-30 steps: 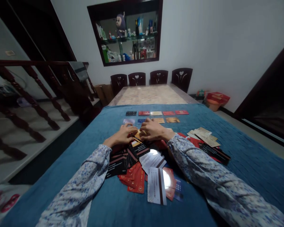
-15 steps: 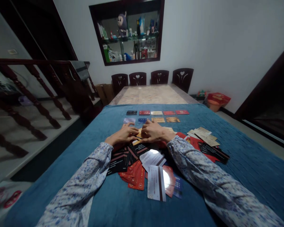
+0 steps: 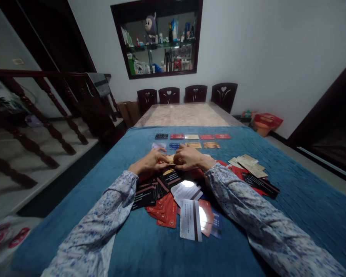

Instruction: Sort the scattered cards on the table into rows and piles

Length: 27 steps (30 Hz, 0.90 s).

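Note:
Between my two hands is a gold card (image 3: 170, 164), seen almost edge-on. My left hand (image 3: 152, 161) pinches its left end, and the fingers of my right hand (image 3: 188, 157) close on its right end. More yellowish cards lie beneath, partly covered by my hands. Closer to me, a loose heap holds black cards (image 3: 144, 198), red cards (image 3: 168, 211), a white card with a dark stripe (image 3: 190, 221) and a blue card (image 3: 216, 225). Beyond my hands, cards lie in two rows, among them a black card (image 3: 161, 136) and a dark blue card (image 3: 175, 146).
A second heap right of my right hand has cream cards (image 3: 249, 165) over red and black ones. A blue cloth (image 3: 103, 175) covers the near table. Chairs (image 3: 196, 93) stand at the far end; a wooden railing (image 3: 40, 92) runs along the left.
My fingers have curled in around the gold card and raised it toward edge-on. The view has shifted slightly; the rows and heaps look unchanged.

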{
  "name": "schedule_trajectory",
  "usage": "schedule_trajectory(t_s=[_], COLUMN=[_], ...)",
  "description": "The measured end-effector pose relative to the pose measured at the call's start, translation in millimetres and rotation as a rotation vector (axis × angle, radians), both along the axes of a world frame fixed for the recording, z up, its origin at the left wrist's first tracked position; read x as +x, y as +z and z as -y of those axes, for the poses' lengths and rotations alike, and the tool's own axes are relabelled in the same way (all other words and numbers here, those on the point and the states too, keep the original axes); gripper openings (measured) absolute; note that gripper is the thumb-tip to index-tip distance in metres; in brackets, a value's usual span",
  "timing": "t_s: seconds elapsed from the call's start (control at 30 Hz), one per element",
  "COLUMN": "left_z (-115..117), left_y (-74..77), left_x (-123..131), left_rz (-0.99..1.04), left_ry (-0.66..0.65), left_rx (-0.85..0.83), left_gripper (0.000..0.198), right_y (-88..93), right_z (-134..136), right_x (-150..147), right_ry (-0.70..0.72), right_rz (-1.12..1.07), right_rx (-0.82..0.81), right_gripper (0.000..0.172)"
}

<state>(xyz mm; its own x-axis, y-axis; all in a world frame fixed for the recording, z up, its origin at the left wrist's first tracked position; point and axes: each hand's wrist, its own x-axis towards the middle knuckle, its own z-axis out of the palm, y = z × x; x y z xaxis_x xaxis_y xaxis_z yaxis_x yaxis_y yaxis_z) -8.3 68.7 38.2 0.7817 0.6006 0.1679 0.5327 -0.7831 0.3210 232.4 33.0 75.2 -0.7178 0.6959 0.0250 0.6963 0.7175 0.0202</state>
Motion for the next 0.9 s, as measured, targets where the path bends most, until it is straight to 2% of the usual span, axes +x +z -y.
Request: schedule_trajectory(t_s=[0.23,0.47,0.67,0.9], left_z=[-3,-4,-6,0], left_y=[2.4,2.5,-5.9,-8.7], left_x=[-3,-7,-6,-1], left_rz=[0.176,0.209,0.254,0.308], left_ry=[0.035,0.08,0.118,0.208], left_rx=[0.008,0.044,0.076,0.068], left_gripper=[0.026,0.029,0.032,0.031], right_y=[2.7,5.6,-2.7,-11.3], right_z=[-6,-5,-10,-14], right_x=[6,5,6,6], right_ry=[-0.023,-0.093,-0.134,-0.18], right_rz=[-0.07,-0.048,-0.09,-0.081], right_rx=[0.026,0.05,0.07,0.13], right_gripper=[0.028,0.037,0.041,0.042])
